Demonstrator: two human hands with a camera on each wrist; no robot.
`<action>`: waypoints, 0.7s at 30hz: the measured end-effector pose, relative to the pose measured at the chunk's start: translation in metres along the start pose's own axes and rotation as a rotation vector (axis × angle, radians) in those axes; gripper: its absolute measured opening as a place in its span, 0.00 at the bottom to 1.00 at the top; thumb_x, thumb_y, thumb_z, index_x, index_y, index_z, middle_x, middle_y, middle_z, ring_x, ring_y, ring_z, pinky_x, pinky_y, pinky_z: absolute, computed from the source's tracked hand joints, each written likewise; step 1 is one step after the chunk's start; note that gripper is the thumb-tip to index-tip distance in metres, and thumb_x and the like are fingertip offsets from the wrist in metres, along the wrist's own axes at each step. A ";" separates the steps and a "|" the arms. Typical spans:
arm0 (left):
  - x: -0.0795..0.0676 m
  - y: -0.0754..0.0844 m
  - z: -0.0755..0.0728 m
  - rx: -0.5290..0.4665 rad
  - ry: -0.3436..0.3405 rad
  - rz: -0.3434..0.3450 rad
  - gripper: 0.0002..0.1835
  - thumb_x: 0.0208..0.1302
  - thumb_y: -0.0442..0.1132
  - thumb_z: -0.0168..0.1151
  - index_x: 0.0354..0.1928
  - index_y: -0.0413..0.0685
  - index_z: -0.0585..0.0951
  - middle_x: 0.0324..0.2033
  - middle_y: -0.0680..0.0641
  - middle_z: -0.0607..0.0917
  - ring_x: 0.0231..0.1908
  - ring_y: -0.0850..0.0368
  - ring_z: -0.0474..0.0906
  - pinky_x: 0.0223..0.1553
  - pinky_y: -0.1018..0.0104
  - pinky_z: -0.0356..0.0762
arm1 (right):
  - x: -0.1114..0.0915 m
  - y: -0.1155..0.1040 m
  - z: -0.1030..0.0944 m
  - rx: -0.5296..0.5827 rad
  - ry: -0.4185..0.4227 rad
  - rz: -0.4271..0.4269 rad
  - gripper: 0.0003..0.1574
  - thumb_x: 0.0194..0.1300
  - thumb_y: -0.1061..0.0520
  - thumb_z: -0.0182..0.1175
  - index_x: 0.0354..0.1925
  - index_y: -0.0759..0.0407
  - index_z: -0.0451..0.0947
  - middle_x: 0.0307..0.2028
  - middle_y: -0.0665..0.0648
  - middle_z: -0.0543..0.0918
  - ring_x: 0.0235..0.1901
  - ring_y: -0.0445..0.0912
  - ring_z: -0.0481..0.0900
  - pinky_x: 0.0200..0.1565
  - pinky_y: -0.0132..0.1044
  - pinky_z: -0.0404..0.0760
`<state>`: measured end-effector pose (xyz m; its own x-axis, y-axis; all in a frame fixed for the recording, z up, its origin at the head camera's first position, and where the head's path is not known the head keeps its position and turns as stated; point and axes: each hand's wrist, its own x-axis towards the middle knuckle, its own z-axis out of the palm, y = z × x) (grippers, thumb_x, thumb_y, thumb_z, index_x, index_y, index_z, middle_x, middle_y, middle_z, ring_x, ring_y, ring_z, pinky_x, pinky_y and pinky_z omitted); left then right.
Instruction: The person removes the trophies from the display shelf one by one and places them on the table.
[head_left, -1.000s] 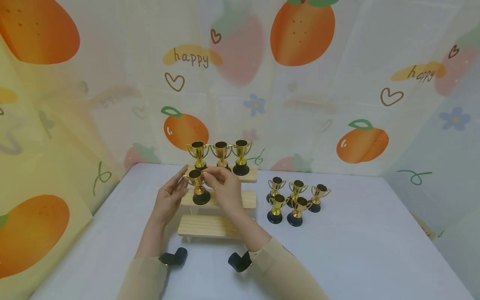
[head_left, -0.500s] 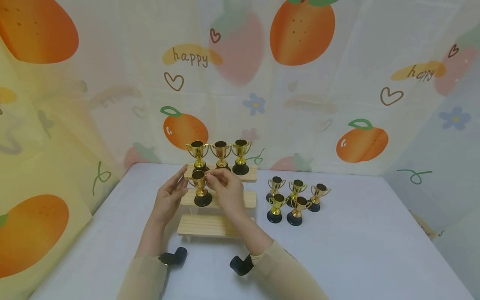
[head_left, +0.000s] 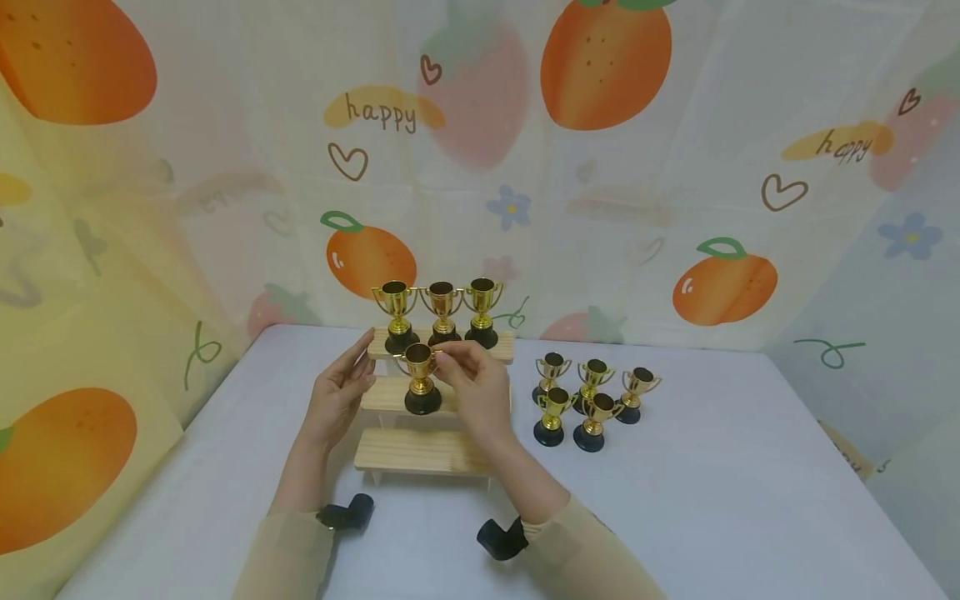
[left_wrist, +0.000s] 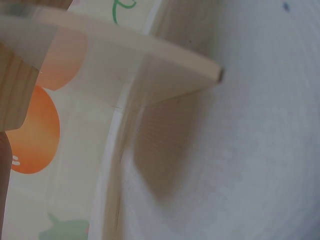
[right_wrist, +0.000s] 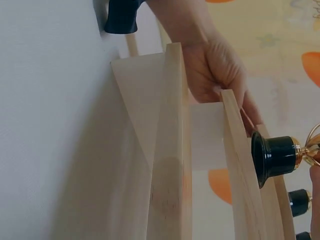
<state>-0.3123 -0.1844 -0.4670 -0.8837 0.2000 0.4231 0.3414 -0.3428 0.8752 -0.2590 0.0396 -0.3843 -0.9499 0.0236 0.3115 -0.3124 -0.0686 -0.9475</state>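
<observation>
My right hand pinches a small gold trophy by its right handle. The trophy is upright, its black base right at the middle step of a wooden three-step stand. In the right wrist view the black base shows close against the step's board. My left hand is at the stand's left end, fingers straight and reaching up to the top step; the right wrist view shows this left hand beside the steps' ends. Three gold trophies stand in a row on the top step.
Several more trophies stand grouped on the white table, right of the stand. A fruit-printed cloth hangs behind the table. Black wrist cameras jut inward from both wrists. The left wrist view shows the stand's board edge and its shadow.
My right hand has moved the pinched trophy to the right along the middle step, from near its left end toward its middle. My left hand stays in place at the stand's left end.
</observation>
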 end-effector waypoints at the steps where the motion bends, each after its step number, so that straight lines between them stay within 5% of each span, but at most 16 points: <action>1: 0.000 0.000 0.000 0.001 -0.001 -0.001 0.35 0.67 0.18 0.48 0.74 0.30 0.52 0.75 0.58 0.64 0.66 0.78 0.68 0.70 0.79 0.64 | -0.001 0.000 -0.003 -0.001 0.002 -0.005 0.11 0.67 0.61 0.61 0.45 0.67 0.81 0.45 0.68 0.87 0.45 0.52 0.88 0.47 0.33 0.90; 12: 0.001 0.000 0.000 -0.030 -0.009 0.022 0.34 0.66 0.17 0.47 0.73 0.27 0.50 0.72 0.62 0.68 0.66 0.77 0.69 0.69 0.80 0.66 | -0.009 -0.002 -0.035 0.022 0.041 -0.008 0.11 0.67 0.64 0.61 0.46 0.70 0.80 0.48 0.69 0.86 0.39 0.35 0.86 0.48 0.35 0.90; 21: 0.002 -0.002 0.001 -0.041 -0.005 0.027 0.34 0.66 0.17 0.47 0.73 0.27 0.51 0.72 0.61 0.68 0.66 0.75 0.69 0.70 0.78 0.65 | -0.013 -0.005 -0.064 -0.010 0.079 -0.052 0.10 0.67 0.65 0.60 0.45 0.70 0.80 0.44 0.72 0.85 0.37 0.35 0.87 0.48 0.34 0.90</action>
<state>-0.3142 -0.1821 -0.4672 -0.8727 0.1953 0.4476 0.3513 -0.3854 0.8532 -0.2445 0.1032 -0.3880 -0.9291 0.1054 0.3544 -0.3613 -0.0553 -0.9308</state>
